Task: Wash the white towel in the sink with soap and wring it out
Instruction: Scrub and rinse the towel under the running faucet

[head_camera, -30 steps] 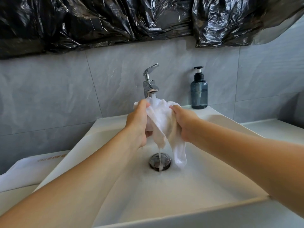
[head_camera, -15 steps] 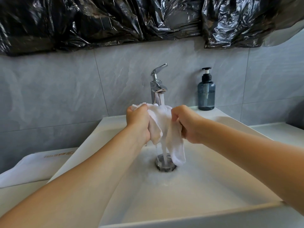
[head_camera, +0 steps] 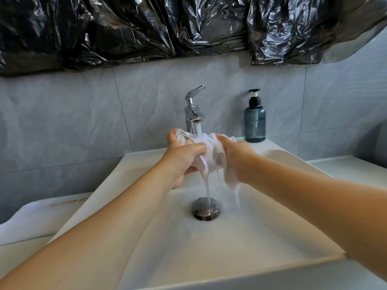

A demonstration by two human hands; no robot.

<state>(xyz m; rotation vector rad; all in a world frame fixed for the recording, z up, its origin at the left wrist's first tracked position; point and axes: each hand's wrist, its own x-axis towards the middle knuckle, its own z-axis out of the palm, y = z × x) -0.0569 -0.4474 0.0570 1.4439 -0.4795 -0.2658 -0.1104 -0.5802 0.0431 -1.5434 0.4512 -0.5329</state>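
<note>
I hold the wet white cloth towel bunched between both hands, directly under the running chrome tap, above the white rectangular ceramic sink. My left hand grips the towel's left side, fingers curled round a wad of it with the thumb across the front. My right hand clutches the right side, its fingers wrapped into the cloth and mostly hidden behind it. The stream of water lands on the top of the towel between my hands. Two limp ends of the cloth hang down below my grip, and water runs off them towards the dark round metal drain plug in the basin floor.

At the back right corner of the sink rim stands a translucent blue-grey pump bottle of soap with a black pump head, well apart from my hands. On the worktop to the left of the sink lies a folded white towel with gold lettering. Grey marbled wall tiles run behind, with crumpled black plastic sheeting hung above them.
</note>
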